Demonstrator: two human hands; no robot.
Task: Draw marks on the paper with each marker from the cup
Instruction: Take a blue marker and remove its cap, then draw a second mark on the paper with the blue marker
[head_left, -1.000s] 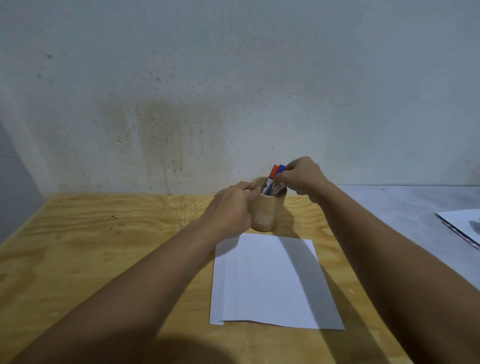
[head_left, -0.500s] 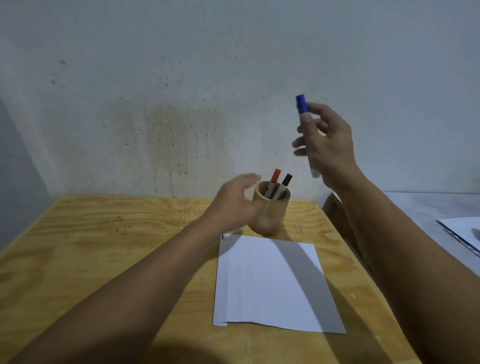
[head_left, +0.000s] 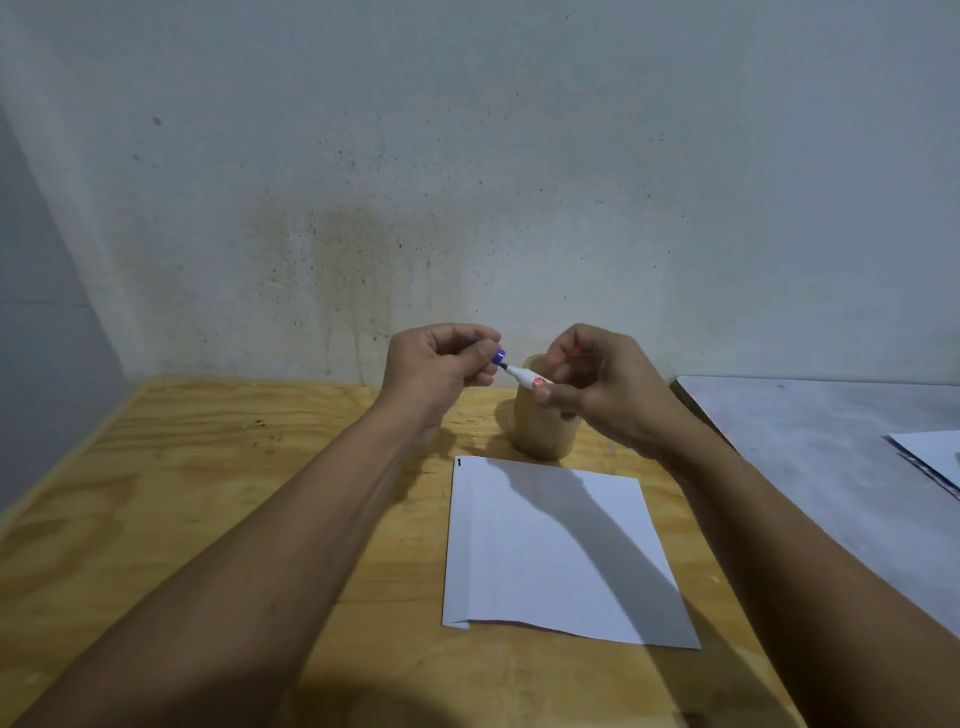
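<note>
A white sheet of paper (head_left: 561, 551) lies on the wooden table (head_left: 208, 493), with a small "1" at its top left corner. Behind it stands a round wooden cup (head_left: 540, 431); a red marker cap (head_left: 575, 351) peeks out behind my right hand. My right hand (head_left: 597, 389) holds the white body of the blue marker (head_left: 527, 378) above the cup. My left hand (head_left: 441, 369) pinches the marker's blue cap (head_left: 498, 357), which sits just off the dark tip.
A stained grey wall rises right behind the table. To the right lies a lower grey surface (head_left: 831, 441) with some papers (head_left: 930, 457) at its edge. The table's left edge borders a grey wall.
My right hand lifted the blue marker out of the cup, raised it, then brought it down in front of me. My left hand left the cup and took hold of the marker's cap.
</note>
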